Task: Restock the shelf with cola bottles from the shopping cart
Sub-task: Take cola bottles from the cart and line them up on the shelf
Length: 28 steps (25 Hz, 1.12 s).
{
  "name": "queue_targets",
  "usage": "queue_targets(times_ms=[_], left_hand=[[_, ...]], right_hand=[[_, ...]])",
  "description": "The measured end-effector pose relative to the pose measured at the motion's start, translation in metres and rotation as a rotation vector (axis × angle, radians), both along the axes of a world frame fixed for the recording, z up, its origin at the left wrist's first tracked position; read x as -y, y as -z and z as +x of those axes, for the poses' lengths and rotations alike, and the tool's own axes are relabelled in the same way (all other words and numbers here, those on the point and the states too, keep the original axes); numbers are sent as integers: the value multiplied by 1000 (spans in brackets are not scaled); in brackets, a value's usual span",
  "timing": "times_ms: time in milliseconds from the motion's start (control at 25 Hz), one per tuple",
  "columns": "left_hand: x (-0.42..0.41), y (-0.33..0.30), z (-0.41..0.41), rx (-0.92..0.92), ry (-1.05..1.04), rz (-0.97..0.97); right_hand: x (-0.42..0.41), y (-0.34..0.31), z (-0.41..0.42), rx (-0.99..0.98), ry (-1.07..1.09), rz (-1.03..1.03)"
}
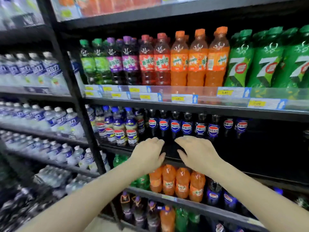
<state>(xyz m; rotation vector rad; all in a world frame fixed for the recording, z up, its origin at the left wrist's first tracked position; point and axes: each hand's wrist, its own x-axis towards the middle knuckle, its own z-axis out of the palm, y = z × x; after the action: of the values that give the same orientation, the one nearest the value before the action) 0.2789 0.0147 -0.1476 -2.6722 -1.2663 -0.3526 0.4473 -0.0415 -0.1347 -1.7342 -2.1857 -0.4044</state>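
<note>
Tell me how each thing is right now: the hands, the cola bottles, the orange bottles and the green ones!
left hand: fingers curled loosely, reaching toward the cola row, holding nothing seen.
right hand: fingers curled loosely beside it, holding nothing seen.
cola bottles: upright, capped, lined up on the middle shelf; dark gap to their right.
orange bottles: upright, capped, full.
green bottles: upright, capped.
price tags: clipped on the shelf edge.

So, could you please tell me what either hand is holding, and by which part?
Nothing is visibly held: the left hand and right hand reach toward the cola bottles, fingers loosely curled.
</note>
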Motion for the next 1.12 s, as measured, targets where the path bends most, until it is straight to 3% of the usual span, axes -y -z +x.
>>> queue_targets(times_ms=[200, 560, 880, 1120], left_hand=[[31, -3, -132, 43, -130, 85], [56, -5, -334, 59, -518, 61], [26, -4, -509, -25, -762, 43], [0, 2, -586, 31, -865, 44]], right_hand=[[-6, -9, -100, 2, -237, 60], [-73, -12, -297, 14, -631, 59], [-156, -29, -503, 53, -877, -22], [-202, -21, -585, 44, -918, -66]])
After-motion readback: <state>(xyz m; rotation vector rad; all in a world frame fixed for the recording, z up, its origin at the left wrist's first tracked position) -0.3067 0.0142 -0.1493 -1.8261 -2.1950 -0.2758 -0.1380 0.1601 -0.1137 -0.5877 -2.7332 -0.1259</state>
